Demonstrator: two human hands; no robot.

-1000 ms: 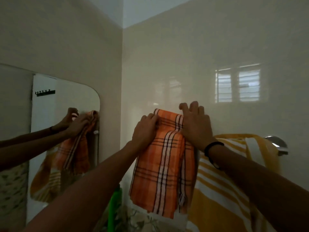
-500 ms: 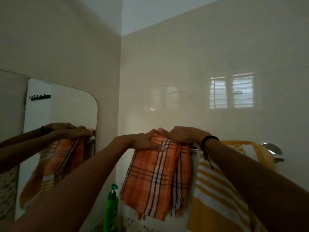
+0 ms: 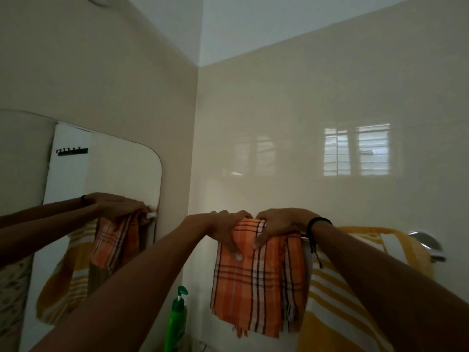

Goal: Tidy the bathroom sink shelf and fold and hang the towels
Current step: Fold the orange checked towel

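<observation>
Under both hands, draped across the towel rail point(image 3: 304, 237), the orange checked towel point(image 3: 256, 283) hangs down the tiled wall, its fringed hem well below the thumbs. The left hand point(image 3: 224, 231) grips its top fold, fingers curled over and thumb pressed on the front. The right hand point(image 3: 278, 224), with a black wristband point(image 3: 318, 222), grips the fold likewise just beside it. Right of that wrist, a yellow striped towel point(image 3: 342, 306) hangs on the same rail, reaching the chrome bracket point(image 3: 427, 243). Below the left forearm stands a green pump bottle point(image 3: 176, 318). Further left, a mirror point(image 3: 127, 174) reflects hands and towels.
</observation>
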